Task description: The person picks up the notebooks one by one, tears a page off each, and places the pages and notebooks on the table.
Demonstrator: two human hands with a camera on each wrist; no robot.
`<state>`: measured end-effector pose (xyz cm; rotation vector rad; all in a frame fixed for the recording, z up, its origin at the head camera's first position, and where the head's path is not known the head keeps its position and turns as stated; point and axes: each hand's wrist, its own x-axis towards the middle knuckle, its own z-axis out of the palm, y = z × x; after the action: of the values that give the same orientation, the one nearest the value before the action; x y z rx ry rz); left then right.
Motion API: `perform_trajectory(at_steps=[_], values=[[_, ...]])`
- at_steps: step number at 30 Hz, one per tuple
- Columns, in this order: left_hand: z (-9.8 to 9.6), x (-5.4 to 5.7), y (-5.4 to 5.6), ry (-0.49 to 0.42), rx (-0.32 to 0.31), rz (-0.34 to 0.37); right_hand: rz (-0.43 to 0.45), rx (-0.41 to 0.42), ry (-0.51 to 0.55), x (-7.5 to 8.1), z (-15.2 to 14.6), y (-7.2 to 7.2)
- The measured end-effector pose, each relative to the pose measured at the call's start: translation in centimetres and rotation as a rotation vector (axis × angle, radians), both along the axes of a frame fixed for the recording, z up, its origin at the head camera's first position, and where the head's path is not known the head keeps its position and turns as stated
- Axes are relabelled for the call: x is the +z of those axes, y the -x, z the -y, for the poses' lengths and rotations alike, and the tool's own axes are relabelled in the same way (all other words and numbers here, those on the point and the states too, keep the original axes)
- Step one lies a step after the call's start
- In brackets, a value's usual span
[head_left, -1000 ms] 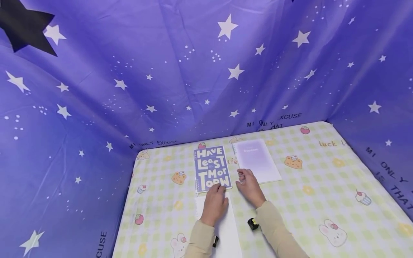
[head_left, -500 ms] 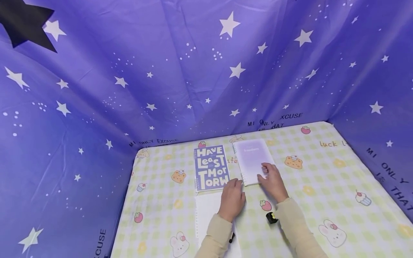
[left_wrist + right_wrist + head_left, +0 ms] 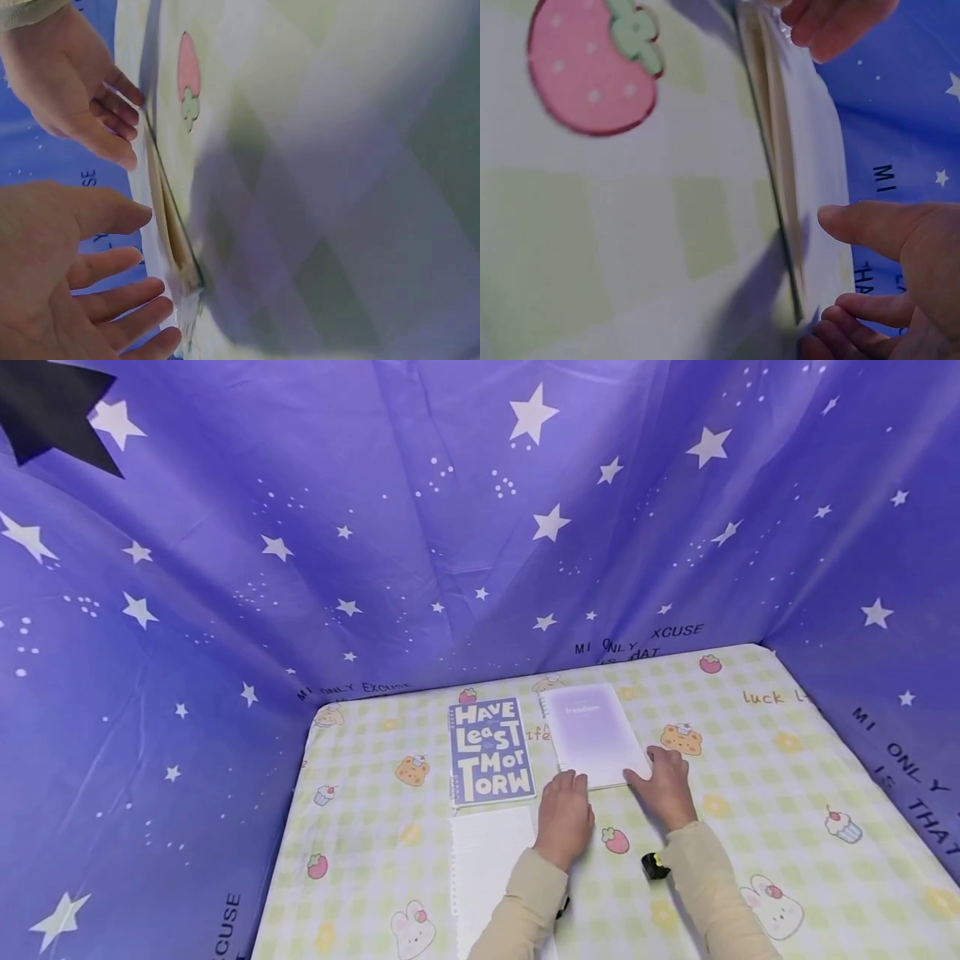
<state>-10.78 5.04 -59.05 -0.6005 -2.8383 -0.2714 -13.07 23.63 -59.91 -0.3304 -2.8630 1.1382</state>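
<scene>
A spiral notebook with a pale purple cover (image 3: 592, 735) lies flat on the table, its lettering reading "freedom". My left hand (image 3: 564, 818) is at its lower left corner, fingertips by the spiral edge. At the lower right corner is my right hand (image 3: 666, 789), thumb near the bottom edge and fingers along the side. Fingers of both hands look relaxed in the left wrist view, beside the notebook's page edge (image 3: 171, 217). To the left lies a blue notebook (image 3: 491, 752) with big white letters. Below that, a white lined notebook (image 3: 487, 860) is partly covered by my left sleeve.
A checked cloth with cartoon prints covers the table (image 3: 750, 827). Purple star-patterned curtains (image 3: 450, 527) hang behind it and on both sides. Black wrist devices, one on the right wrist (image 3: 655, 866), sit just above the cloth.
Both hands have moved right, from the blue and white notebooks to the lower corners of the purple notebook. The purple notebook has stayed nearly in place.
</scene>
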Motion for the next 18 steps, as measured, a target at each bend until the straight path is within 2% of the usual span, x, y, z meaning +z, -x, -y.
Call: perform_trajectory(at_steps=[6, 11, 18], values=[[-0.8, -0.4, 0.4, 0.065, 0.012, 0.006, -0.004, -0.004, -0.021, -0.6, -0.1, 0.2], [-0.9, -0.9, 0.8, 0.07, 0.017, 0.005, -0.03, -0.003, -0.038, -0.7, -0.1, 0.1], [-0.7, -1.4, 1.9, 0.045, 0.034, 0.024, 0.029, 0.003, -0.004, -0.7, -0.1, -0.4]])
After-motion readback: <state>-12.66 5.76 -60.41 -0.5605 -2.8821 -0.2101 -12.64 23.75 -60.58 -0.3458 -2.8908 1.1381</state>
